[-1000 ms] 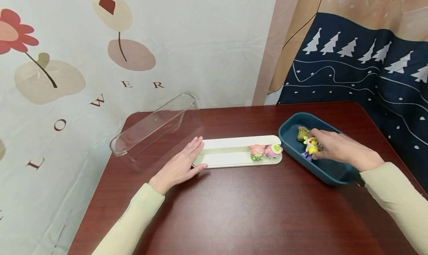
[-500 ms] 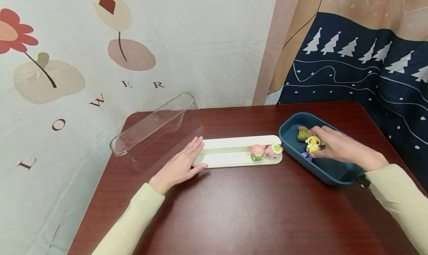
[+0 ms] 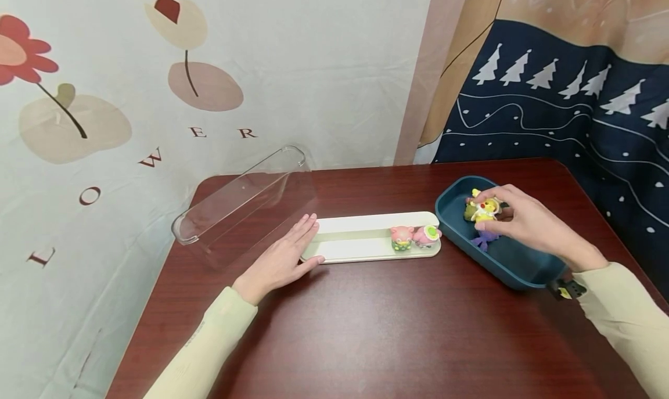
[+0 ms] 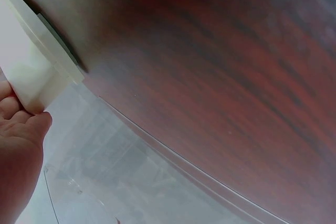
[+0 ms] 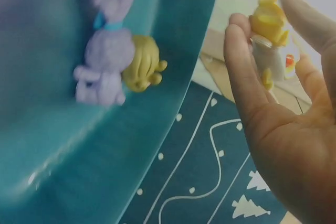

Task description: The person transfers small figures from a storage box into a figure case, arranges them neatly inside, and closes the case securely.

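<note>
My right hand pinches a small yellow figurine between thumb and fingers, raised over the blue bin. In the right wrist view the figurine is held away from the bin's floor. Below it in the bin lie a purple figurine and an olive-green one, side by side. My left hand rests with extended fingers on the left end of a long white tray. At the tray's right end stand two pink figurines, one with a green bottom, one with a green-and-white round top.
A clear plastic cover lies at an angle behind my left hand, near the wall. The dark red wooden table stretches in front of the tray. A patterned cloth hangs behind the bin.
My right hand has lifted the yellow figurine up from among the others in the bin, uncovering more of the purple one. The left hand and tray have stayed put.
</note>
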